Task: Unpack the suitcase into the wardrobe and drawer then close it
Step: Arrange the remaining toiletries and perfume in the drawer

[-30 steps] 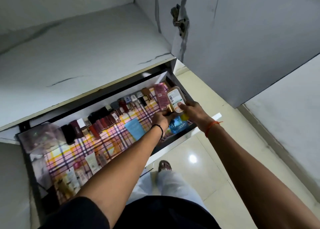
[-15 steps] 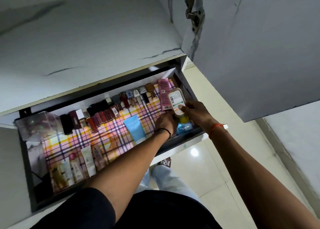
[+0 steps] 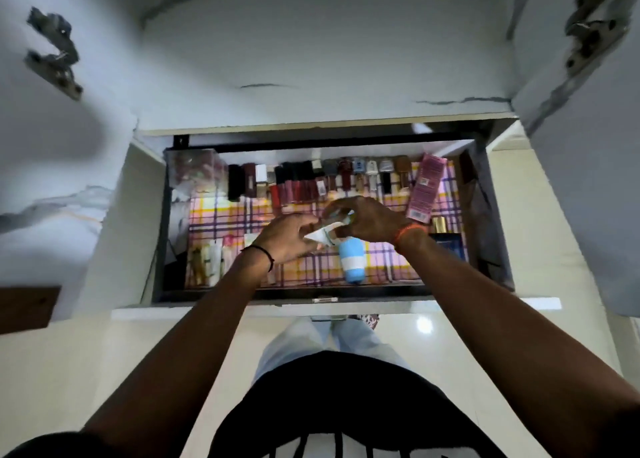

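The little white bottle (image 3: 325, 234) is up over the middle of the open drawer (image 3: 332, 293), looks light, hard and probably slick, so grab it round the body. Both hands are on it: right hand (image 3: 372, 220) fingers curled over the top, left hand (image 3: 289, 238) pinching its lower end.

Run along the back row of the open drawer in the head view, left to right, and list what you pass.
Clear plastic box → black tube → row of dark red lip tubes → small capped bottles → pink carton, leaning at the right end.
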